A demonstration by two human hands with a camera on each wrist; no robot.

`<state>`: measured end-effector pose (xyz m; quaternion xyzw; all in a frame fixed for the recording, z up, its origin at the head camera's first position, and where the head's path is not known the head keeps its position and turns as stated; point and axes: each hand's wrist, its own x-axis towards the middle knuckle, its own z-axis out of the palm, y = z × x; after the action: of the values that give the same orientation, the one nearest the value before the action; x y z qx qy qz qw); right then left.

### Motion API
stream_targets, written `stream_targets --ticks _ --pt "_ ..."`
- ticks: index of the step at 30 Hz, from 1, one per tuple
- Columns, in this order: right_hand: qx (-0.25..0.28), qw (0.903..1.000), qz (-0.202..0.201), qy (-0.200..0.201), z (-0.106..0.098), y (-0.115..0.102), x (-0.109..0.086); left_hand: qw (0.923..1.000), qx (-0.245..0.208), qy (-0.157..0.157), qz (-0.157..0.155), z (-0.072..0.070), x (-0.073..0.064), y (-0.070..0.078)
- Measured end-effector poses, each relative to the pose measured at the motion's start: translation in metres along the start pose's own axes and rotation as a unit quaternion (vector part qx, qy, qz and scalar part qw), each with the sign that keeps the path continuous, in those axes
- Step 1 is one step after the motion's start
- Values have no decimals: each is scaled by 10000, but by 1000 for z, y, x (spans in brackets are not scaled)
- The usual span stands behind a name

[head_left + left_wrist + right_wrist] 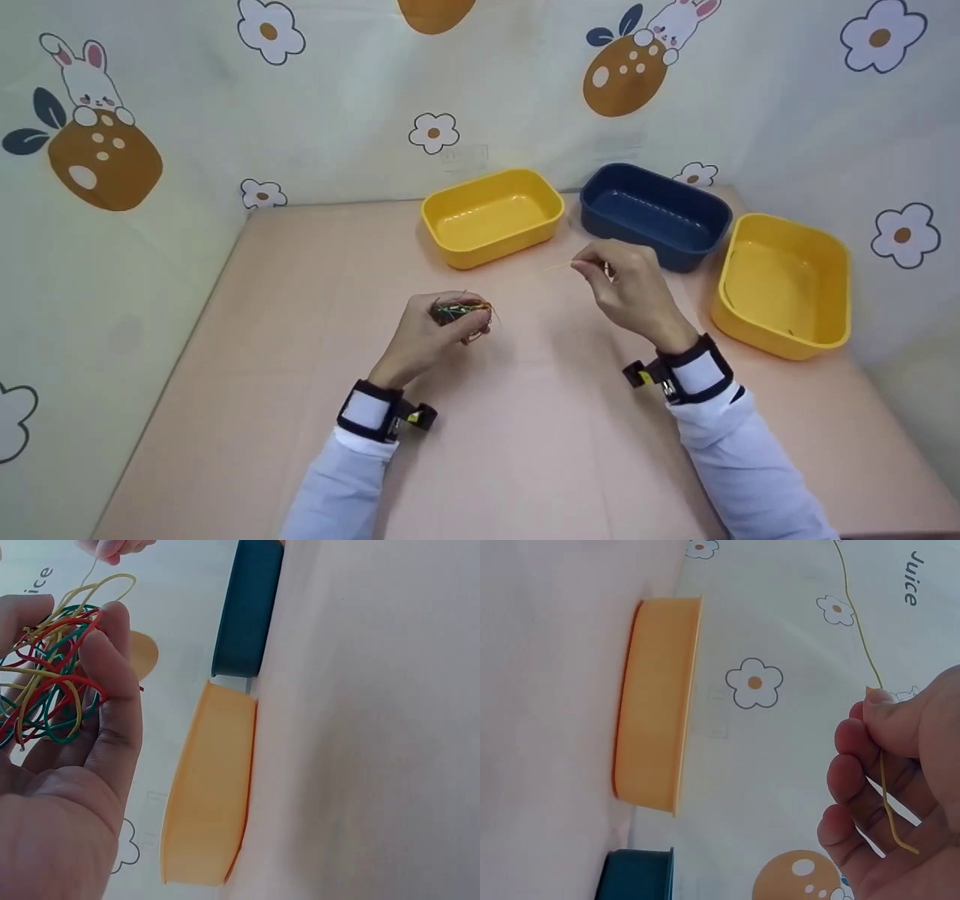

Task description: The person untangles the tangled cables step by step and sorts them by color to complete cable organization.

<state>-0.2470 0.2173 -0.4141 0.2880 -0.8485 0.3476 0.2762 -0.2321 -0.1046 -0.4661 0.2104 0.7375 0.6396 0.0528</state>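
Note:
My left hand point(431, 334) grips a tangled bundle of thin coloured strands point(469, 306). Red, green and yellow loops of it stick out between thumb and fingers in the left wrist view, and the part against the palm is hidden. Up and to the right, my right hand point(626, 289) pinches a thin yellow strand point(866, 645) between thumb and index finger. One bent loose end hangs below that pinch, over the palm side. From the bundle, the yellow strand runs towards the right hand in the left wrist view.
A yellow bin point(491, 251) stands at the back, beside a dark blue bin point(679, 255). To the right, a second yellow bin point(780, 341) has a few small strands inside. A patterned cloth wall point(337, 142) rises behind the pink table point(262, 412).

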Motion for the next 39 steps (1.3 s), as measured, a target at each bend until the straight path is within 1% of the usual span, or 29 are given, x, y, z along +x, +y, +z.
stream_targets --ticks 6,10,12,15,19,22,28,33,36,39 --pt "-117 9997 195 -27 -7 4 0 9999 5 122 -10 -4 -1 1" --pt "-184 9993 308 -49 -10 7 -1 9999 -59 116 -33 -6 -1 1" --pt "-198 9992 355 -42 -11 8 -1 9999 -56 82 -33 -7 -2 1" --pt "-211 9990 398 52 -12 9 -1 10000 79 11 15 -7 -2 2" --pt "-215 9988 389 227 -11 10 -1 9994 284 -175 28 -7 -1 2" --pt "-217 9987 389 263 -11 10 -1 9991 338 -272 -8 -7 -1 2" --pt "-187 9982 555 155 -12 12 -2 9995 182 -252 60 -8 -1 1" --pt "-197 9976 632 179 -13 11 -1 9997 30 -235 -8 -8 -1 3" --pt "-233 9975 628 224 -13 11 0 9991 -109 -396 -76 -9 -2 4" --pt "-250 9973 674 152 -12 12 0 9981 -193 -580 -100 -10 -2 5"
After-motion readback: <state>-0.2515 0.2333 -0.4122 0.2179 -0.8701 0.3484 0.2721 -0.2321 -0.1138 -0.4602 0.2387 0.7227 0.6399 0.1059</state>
